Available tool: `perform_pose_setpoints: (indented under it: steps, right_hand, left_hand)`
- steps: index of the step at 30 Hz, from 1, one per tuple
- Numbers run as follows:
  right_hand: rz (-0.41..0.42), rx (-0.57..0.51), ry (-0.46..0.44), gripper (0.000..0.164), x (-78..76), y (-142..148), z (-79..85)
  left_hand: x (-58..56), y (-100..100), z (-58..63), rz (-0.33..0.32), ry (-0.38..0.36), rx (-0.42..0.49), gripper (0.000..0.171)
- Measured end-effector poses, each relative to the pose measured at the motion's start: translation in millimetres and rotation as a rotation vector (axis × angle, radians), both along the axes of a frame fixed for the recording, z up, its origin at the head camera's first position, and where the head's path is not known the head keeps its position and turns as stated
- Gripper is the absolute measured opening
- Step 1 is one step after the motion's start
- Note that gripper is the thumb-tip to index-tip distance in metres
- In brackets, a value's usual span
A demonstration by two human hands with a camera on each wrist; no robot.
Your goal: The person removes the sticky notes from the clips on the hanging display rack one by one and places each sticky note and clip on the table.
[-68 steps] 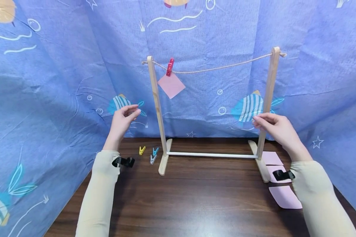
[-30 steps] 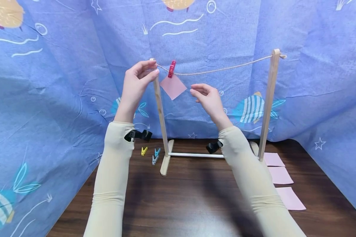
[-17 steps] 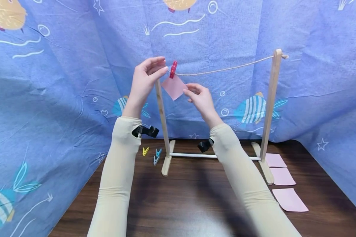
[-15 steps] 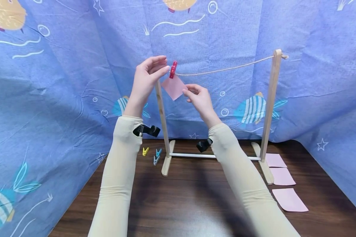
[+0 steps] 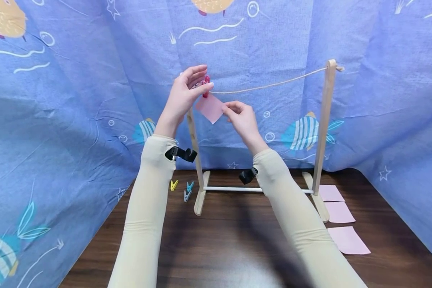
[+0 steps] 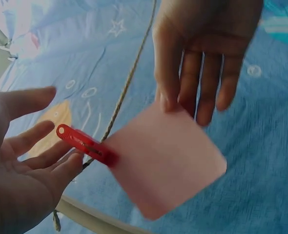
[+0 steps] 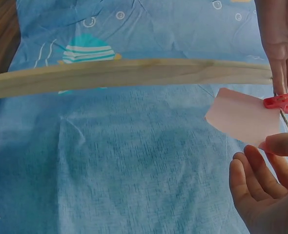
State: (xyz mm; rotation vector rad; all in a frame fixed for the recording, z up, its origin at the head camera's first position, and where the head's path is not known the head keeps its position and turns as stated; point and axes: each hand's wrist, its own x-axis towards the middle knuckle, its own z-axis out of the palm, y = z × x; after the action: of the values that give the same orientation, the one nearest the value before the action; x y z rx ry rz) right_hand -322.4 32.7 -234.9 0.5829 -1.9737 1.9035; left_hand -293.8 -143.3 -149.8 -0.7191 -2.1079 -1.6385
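Observation:
A red clothespin (image 6: 83, 144) clips a pink paper square (image 5: 211, 108) by one corner to the string (image 5: 270, 85) of a wooden stand. My left hand (image 5: 185, 90) is spread around the clothespin, thumb in front and fingers behind; in the left wrist view one fingertip lies right beside it, the others stand apart. With thumb and forefinger, my right hand (image 5: 242, 117) pinches the paper's right corner; the right wrist view shows the thumb (image 7: 283, 144) over it and the other fingers loosely curved.
Yellow (image 5: 174, 185), blue (image 5: 190, 186) and pale grey (image 5: 187, 195) clothespins lie left of the stand. Three pink paper squares (image 5: 349, 241) lie at right. The stand's right post (image 5: 325, 124) rises behind the right forearm; a blue curtain (image 5: 266, 36) hangs at the back.
Both hands have risen inward from either side to the hanging paper. The right hand has taken its corner; most lately the left hand has moved right, around the red clothespin.

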Motion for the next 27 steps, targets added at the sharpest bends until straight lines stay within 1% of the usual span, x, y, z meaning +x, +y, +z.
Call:
perform_pose_setpoints:
  steps: [3, 6, 9, 12, 15, 20, 27]
  right_hand:
    - [-0.021, 0.02, 0.013, 0.024, -2.2, 2, 1.0]
    - [-0.033, 0.034, 0.024, 0.023, -4.0, 5, 1.8]
    - [-0.036, 0.035, 0.024, 0.022, -5.0, 7, 3.5]
    - [-0.034, 0.028, 0.02, 0.021, -5.7, 10, 5.2]
    - [-0.03, 0.022, 0.012, 0.021, -6.8, 12, 6.0]
    - [-0.009, -0.002, 0.0, 0.021, -11.2, 13, 6.3]
    - [0.024, -0.041, -0.015, 0.02, -18.2, 12, 3.1]
  left_hand:
    - [-1.8, 0, 1.3, 0.008, -0.015, -0.073, 0.062]
    - [-3.1, -1, 2.4, 0.014, -0.03, -0.118, 0.064]
    - [-3.7, -2, 2.4, 0.027, -0.031, -0.161, 0.062]
    - [-3.9, -3, 1.0, 0.035, -0.014, -0.194, 0.059]
    - [-4.7, -5, -1.6, 0.029, 0.013, -0.203, 0.055]
    - [-8.2, -9, -4.9, 0.018, 0.038, -0.182, 0.051]
    - [-12.0, -11, -8.0, 0.056, 0.032, -0.196, 0.044]
